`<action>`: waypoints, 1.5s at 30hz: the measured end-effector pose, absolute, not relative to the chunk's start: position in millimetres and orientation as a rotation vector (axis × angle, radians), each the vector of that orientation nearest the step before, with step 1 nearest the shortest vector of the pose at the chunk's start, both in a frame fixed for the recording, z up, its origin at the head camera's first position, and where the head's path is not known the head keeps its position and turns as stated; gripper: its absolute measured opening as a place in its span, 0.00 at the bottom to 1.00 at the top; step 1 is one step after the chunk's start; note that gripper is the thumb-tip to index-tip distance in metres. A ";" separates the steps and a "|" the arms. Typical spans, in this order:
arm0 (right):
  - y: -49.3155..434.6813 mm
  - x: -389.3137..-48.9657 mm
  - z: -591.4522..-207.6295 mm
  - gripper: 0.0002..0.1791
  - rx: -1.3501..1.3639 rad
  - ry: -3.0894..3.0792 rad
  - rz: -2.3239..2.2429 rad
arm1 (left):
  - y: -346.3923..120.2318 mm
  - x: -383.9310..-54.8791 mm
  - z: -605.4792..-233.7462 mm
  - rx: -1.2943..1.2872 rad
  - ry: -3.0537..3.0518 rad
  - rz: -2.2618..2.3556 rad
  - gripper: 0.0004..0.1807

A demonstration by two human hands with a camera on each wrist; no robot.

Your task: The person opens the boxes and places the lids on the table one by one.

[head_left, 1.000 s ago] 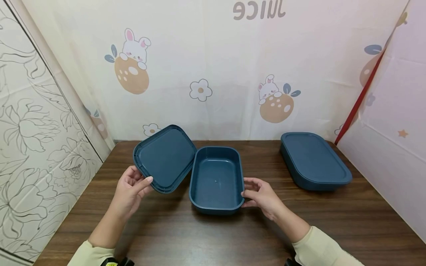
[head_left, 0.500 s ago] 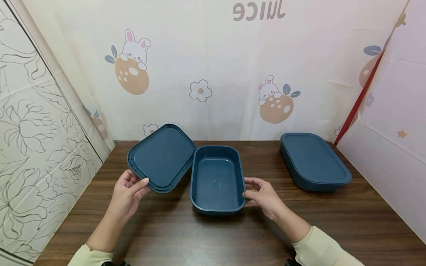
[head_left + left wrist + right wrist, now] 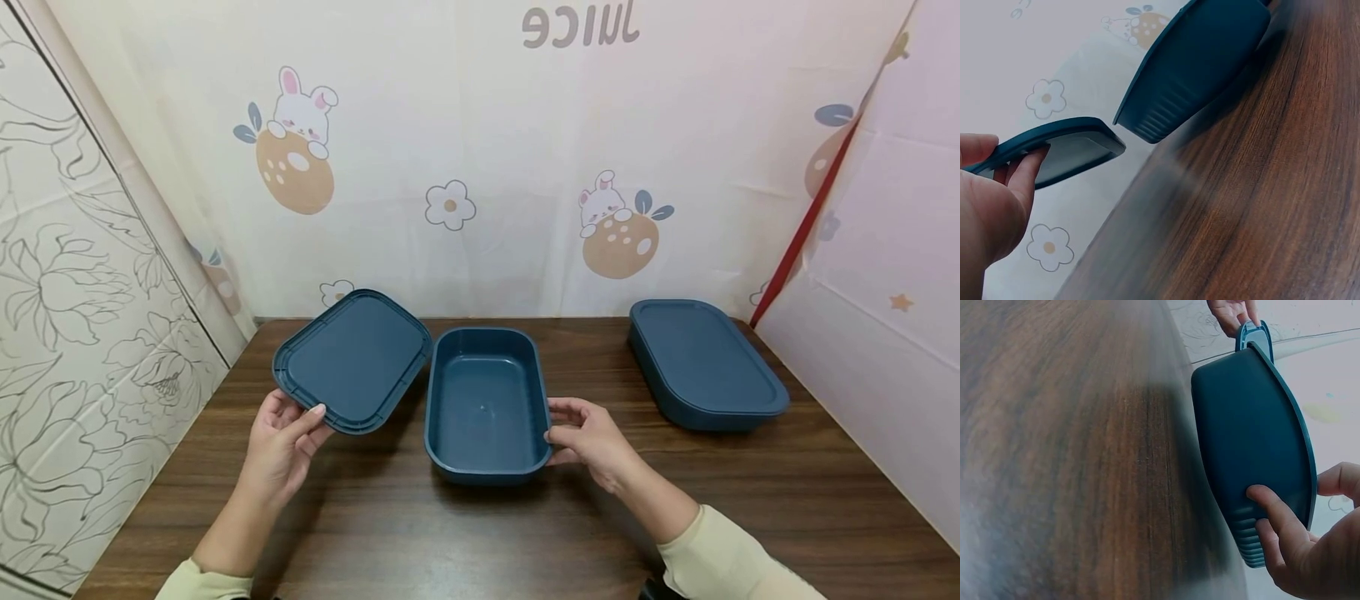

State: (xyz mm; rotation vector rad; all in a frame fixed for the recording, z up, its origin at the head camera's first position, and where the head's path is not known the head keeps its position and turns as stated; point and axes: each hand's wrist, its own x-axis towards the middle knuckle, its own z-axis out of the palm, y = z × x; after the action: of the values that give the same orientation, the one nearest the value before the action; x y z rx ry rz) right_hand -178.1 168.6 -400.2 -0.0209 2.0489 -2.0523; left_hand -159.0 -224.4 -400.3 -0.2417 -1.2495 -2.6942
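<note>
At the left of the table (image 3: 480, 546), the person's left hand (image 3: 281, 443) pinches a dark blue lid (image 3: 352, 362) by its near corner, thumb over the face and fingers beneath, so the digits are clamped on it rather than spread. The lid is tilted and raised, its grooved rim showing to the head camera; the corner grip probably leaves most of that rim free. The lid's far end comes just beside the uncovered box (image 3: 486, 408) in the middle, though whether they touch is hard to tell. The box has its mouth upward, its inside plainly visible and holding nothing, and it is likely placed between the two hands so both can reach it easily. On its right side the person's right hand (image 3: 587, 442) grips the wall near the near corner, thumb at the rim and fingertips (image 3: 1256, 492) against the outer face; this hold seems meant to steady the box. Whether the base lies fully flat cannot be told. Well apart at the far right, a covered box (image 3: 708, 362) stands untouched, probably set aside to leave the middle for the work.
</note>
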 end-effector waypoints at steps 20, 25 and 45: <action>157.0 -185.5 -394.7 0.29 -0.027 2.034 -2.031 | -238.0 -158.0 -404.9 -0.080 -1.015 -2.778 0.22; 152.6 -187.6 -395.6 0.28 -0.048 2.028 -2.030 | -241.7 -157.6 -405.7 -0.050 -0.977 -2.794 0.22; 131.2 -201.0 -398.2 0.27 -0.057 1.999 -2.040 | -253.6 -164.0 -403.4 0.233 -0.878 -2.810 0.23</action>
State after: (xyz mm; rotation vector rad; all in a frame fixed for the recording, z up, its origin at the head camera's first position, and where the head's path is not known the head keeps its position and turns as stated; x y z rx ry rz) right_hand -201.0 131.2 -398.2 -0.0565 1.9987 -2.0398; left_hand -164.0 -253.6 -403.4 0.2332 -0.8782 -2.8096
